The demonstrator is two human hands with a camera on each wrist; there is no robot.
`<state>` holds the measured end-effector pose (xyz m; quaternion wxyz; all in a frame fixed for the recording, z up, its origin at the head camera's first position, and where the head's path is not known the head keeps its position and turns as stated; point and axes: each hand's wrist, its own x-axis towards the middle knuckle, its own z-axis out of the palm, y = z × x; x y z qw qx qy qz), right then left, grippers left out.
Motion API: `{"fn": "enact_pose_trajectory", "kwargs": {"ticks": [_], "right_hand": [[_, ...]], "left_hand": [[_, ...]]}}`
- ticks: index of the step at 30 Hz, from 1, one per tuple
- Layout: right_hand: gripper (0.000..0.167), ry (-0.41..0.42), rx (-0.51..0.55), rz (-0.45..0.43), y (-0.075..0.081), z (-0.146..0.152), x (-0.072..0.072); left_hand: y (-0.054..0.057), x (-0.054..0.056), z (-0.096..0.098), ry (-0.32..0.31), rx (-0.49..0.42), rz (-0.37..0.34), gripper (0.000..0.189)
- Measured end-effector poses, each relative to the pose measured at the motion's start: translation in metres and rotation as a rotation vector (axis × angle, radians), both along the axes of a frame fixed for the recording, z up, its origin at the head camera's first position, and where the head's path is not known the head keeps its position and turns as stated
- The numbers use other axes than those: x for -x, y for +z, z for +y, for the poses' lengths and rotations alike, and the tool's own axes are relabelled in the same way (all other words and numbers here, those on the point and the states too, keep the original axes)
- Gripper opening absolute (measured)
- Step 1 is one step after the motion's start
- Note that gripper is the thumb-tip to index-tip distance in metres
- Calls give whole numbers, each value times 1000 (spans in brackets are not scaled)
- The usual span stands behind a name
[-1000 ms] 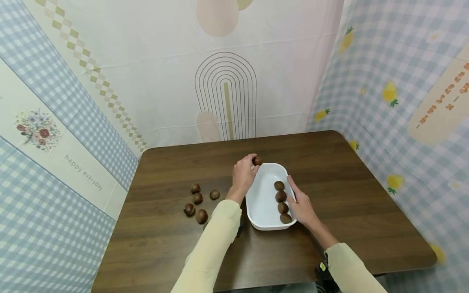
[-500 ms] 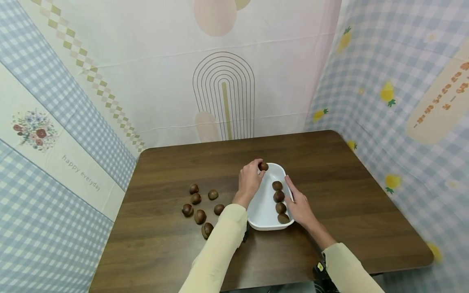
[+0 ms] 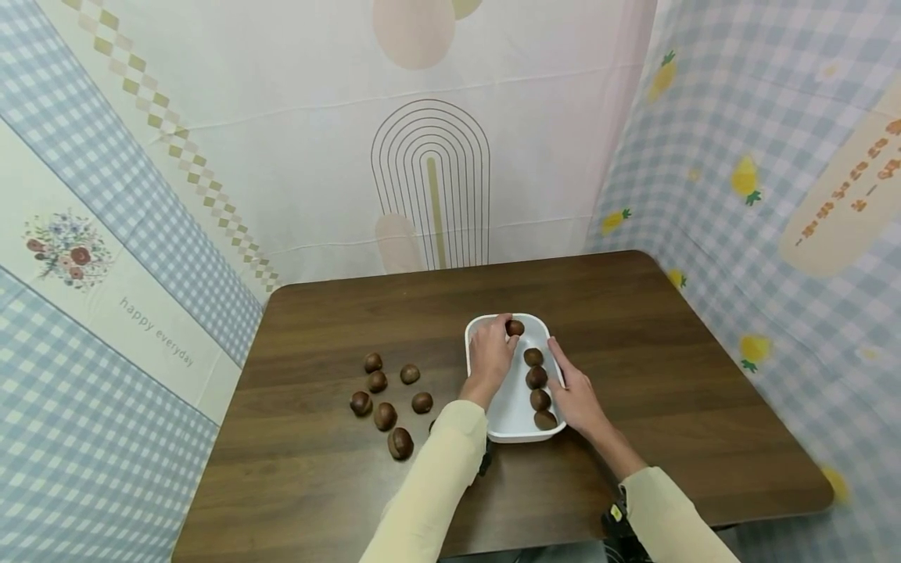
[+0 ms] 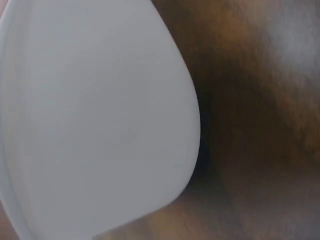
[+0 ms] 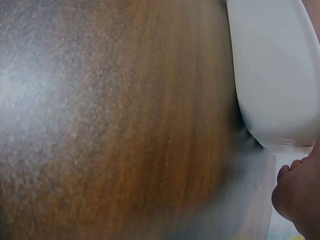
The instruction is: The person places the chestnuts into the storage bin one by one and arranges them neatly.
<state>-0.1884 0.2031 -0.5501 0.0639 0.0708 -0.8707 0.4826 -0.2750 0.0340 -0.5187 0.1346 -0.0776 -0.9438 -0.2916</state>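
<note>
My left hand (image 3: 490, 356) pinches a brown chestnut (image 3: 515, 328) between thumb and fingers, inside the far end of a white rectangular dish (image 3: 503, 414). Whether this chestnut touches the dish bottom I cannot tell. Several other chestnuts (image 3: 536, 378) lie in a row along the dish's right side. On that side my right hand (image 3: 580, 399) grips the rim, thumb toward the inside. The left wrist view is mostly the dish's outer wall (image 4: 110, 110). In the right wrist view the dish's wall (image 5: 277, 70) is at the upper right, with part of a hand (image 5: 300, 195) below.
Several loose chestnuts (image 3: 385, 416) are scattered on the brown wooden table (image 3: 296, 461) left of the dish. Another is partly hidden by the left sleeve (image 3: 432, 477). Patterned cloth (image 3: 310, 156) hangs behind the table and along both sides.
My left hand has carried its chestnut right and nearer, from beyond the dish's far left rim into its far end. The right hand keeps its grip on the dish.
</note>
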Motion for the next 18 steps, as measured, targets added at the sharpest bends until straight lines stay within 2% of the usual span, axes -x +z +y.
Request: {"fn": "enact_pose_trajectory", "kwargs": {"ticks": [4,13,18], "right_hand": [[72,8,9,17,-1,1,1],[75,8,2,-28,-3,1,2],[74,-7,-3,-9,-3,1,2]], "left_hand": [[-5,-2,5,30,-19,-29,38],[-17,-7,16,89,-158,-64,23],[-23,-9,19,118,-163,-72,16]]}}
